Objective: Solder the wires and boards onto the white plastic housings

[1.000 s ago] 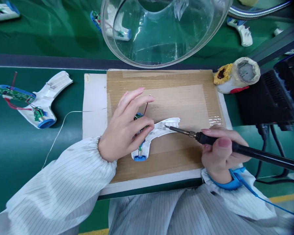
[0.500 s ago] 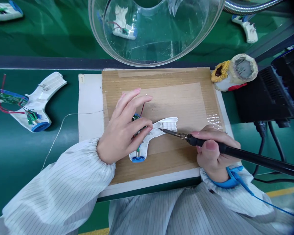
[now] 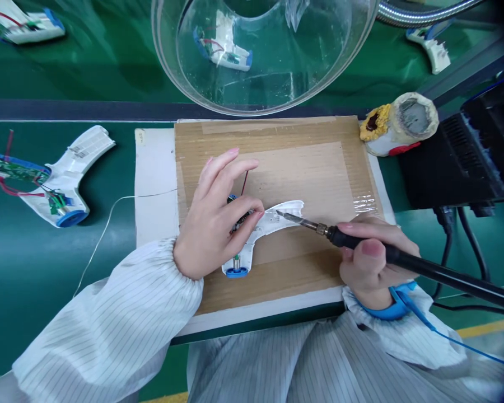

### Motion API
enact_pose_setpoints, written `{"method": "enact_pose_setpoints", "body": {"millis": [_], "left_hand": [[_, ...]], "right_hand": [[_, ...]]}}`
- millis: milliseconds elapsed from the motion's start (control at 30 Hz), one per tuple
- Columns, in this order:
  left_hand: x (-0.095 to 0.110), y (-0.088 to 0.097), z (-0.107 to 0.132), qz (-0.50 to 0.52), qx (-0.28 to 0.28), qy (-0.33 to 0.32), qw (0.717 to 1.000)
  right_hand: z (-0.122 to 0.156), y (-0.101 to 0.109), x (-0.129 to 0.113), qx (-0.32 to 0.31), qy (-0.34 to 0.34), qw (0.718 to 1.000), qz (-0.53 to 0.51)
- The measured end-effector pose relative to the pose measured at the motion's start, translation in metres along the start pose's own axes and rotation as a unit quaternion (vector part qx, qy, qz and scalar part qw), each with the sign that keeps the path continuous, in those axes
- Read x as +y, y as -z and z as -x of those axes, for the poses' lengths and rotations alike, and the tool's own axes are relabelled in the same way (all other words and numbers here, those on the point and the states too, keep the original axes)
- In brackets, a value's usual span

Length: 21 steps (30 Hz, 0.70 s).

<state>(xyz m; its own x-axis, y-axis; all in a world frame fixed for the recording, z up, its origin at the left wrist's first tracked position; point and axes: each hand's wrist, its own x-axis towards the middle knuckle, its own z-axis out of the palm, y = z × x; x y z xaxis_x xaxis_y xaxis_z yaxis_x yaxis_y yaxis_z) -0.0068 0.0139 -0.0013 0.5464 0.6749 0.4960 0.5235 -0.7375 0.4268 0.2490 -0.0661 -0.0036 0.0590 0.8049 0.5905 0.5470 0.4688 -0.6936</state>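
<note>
My left hand (image 3: 218,218) is over a white plastic housing (image 3: 283,210), thumb and index finger pinched on a thin solder wire (image 3: 109,218) that trails off to the left. Under those fingers, part of a circuit board and a red wire (image 3: 245,182) show; the rest is covered. The housing's blue end (image 3: 237,272) faces me. In my right hand (image 3: 372,254) is a soldering iron (image 3: 340,237), gripped by its black handle. Its tip is at the housing's narrow arm, close to my left fingertips; whether it touches is hard to tell.
Beneath the work lies a cardboard sheet (image 3: 311,173). A similar housing with circuit board (image 3: 78,151) sits left. A clear round plastic hood (image 3: 264,106) overhangs the back, with more housings beyond. At right stand a decorated pot (image 3: 403,126) and a black box (image 3: 437,173) with cables.
The iron's tip has shifted slightly up and right along the housing, and my left hand has moved slightly right. Housings behind the hood have slid right.
</note>
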Motion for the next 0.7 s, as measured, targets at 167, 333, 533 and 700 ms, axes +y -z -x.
{"method": "enact_pose_setpoints", "body": {"millis": [167,333,533,700], "left_hand": [[0.001,-0.004,0.000,-0.014,0.001,0.000,1.000],[0.001,-0.004,0.000,-0.014,0.003,0.006,1.000],[0.005,-0.007,-0.002,-0.014,-0.008,0.010,1.000],[-0.001,0.003,-0.008,0.021,-0.016,0.020,0.999]], "right_hand": [[-0.001,-0.004,-0.003,0.005,-0.010,1.000,0.001],[0.001,-0.006,0.001,0.012,-0.013,1.000,0.000],[0.001,-0.007,0.002,-0.003,-0.009,1.000,-0.011],[0.000,-0.005,0.003,-0.014,0.001,1.000,-0.023]]}}
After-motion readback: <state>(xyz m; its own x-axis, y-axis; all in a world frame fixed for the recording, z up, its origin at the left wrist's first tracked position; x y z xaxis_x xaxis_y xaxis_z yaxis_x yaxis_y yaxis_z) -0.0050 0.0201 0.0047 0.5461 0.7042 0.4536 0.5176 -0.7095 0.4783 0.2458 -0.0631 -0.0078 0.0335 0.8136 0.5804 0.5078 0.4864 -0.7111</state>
